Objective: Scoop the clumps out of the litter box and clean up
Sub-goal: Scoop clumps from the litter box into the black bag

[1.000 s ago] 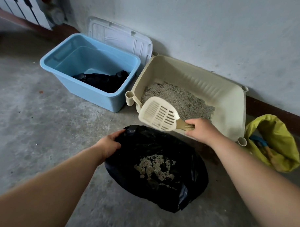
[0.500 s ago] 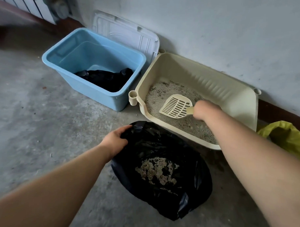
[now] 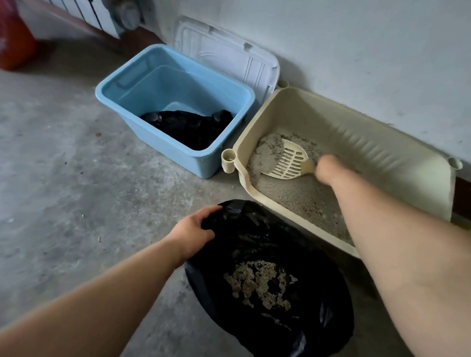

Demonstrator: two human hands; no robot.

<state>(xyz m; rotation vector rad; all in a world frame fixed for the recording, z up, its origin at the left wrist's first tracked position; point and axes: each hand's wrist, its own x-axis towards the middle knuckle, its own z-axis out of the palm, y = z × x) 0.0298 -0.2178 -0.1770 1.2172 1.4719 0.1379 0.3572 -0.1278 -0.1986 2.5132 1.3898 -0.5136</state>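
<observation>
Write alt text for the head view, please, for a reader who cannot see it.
A right hand holds a slotted scoop in the beige litter box, while the left hand grips a black bag of scooped clumps on the floor.

We log: right grip (image 3: 327, 169) curled round the handle of the slotted scoop (image 3: 288, 161), blade resting in the grey litter (image 3: 295, 197) at the left end of the litter box (image 3: 377, 146). Left grip (image 3: 193, 231) holds the black bag (image 3: 320, 317) edge on the floor (image 3: 69, 172); clumps (image 3: 257, 282) lie inside.
</observation>
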